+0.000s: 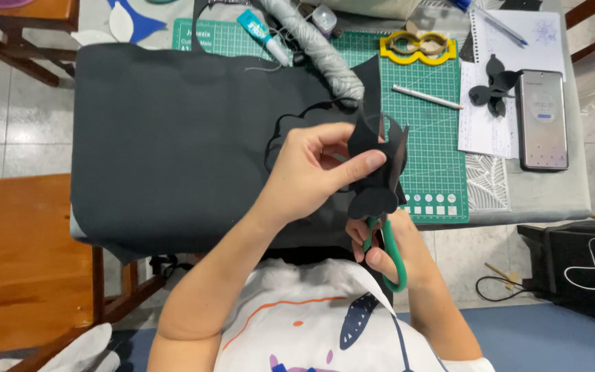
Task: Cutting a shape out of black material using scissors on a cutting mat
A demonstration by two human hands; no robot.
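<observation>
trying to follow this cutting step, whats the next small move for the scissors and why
Probably close the green-handled scissors a little further along the outline. The left hand pinches the black cut-out shape upright, the right hand grips the scissor handles below it, and the blades reach up into the piece.

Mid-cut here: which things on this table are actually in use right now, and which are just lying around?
In use:
left hand pinching the black cut-out shape
right hand in the green-handled scissors
black sheet it was cut from

Lying about:
green cutting mat
smartphone
yellow frame-shaped piece
white pencil
glue tube
finished black shape on the notebook
</observation>
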